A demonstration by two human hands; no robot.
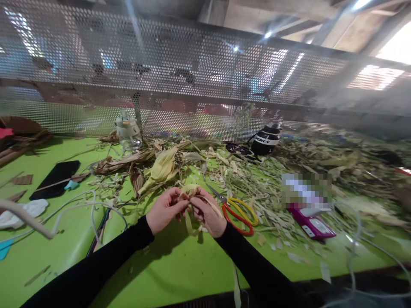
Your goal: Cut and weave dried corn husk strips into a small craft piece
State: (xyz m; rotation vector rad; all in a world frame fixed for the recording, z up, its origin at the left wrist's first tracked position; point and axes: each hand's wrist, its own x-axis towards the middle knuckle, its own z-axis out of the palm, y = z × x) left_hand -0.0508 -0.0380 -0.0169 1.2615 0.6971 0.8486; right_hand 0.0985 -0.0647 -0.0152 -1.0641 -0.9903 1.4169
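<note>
My left hand [165,209] and my right hand [208,214] meet above the green table, fingers pinched together. Between them is a pale, narrow strip of corn husk [190,224], with one end hanging below the fingers; how it is folded or tied is hidden. Close beside my right hand lie scissors [244,210] with one red-orange and one yellow handle, blades pointing away. Just beyond my left hand rests a yellowish bunch of corn husk [162,167] with dry brown leaves around it.
Husk scraps [269,201] cover the right and back of the table. A black phone [58,179] and white cables [73,205] lie left. Toward the back stand a clear bottle [129,132] and black bottle [266,140], before a perforated metal screen [192,55]. A purple-and-white packet-like object [316,226] sits right.
</note>
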